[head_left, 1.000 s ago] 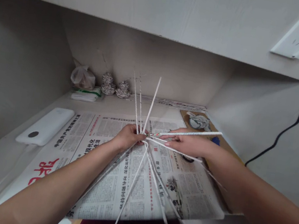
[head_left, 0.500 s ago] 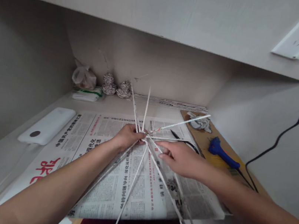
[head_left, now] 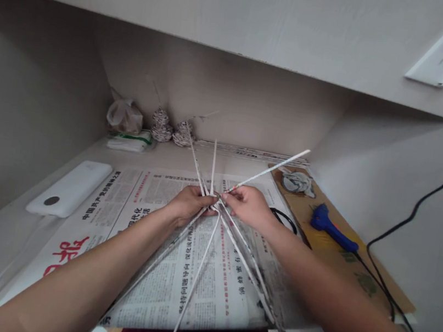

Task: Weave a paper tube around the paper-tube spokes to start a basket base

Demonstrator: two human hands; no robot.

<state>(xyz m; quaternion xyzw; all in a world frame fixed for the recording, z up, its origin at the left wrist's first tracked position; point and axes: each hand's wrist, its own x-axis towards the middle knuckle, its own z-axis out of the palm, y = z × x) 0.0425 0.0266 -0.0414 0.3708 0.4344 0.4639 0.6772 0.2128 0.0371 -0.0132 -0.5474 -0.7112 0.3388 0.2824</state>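
Several thin rolled-paper sticks (head_left: 196, 281) spread out like spokes from a small woven centre above a sheet of newspaper (head_left: 159, 301). My left hand (head_left: 190, 204) pinches that centre from the left, its thumb on top. My right hand (head_left: 247, 203) is closed, thumb and fingers pinching a paper stick (head_left: 277, 167) close to the centre; this stick slants up to the right. Other sticks point away from me and down toward my lap. The crossing itself is partly hidden by my fingers.
A blue glue gun (head_left: 332, 230) lies on cardboard (head_left: 371, 277) at right, beside a crumpled-wrapped roll (head_left: 298, 183). A white power bank (head_left: 70, 188) is at left. Woven gourd shapes (head_left: 161, 126), a plastic bag (head_left: 125, 114) and spare paper sticks (head_left: 252, 152) line the back.
My right hand has moved left and up to the centre and closed on the upper-right stick, which now slants more steeply. Lower-right sticks have shifted; my left hand holds its place.
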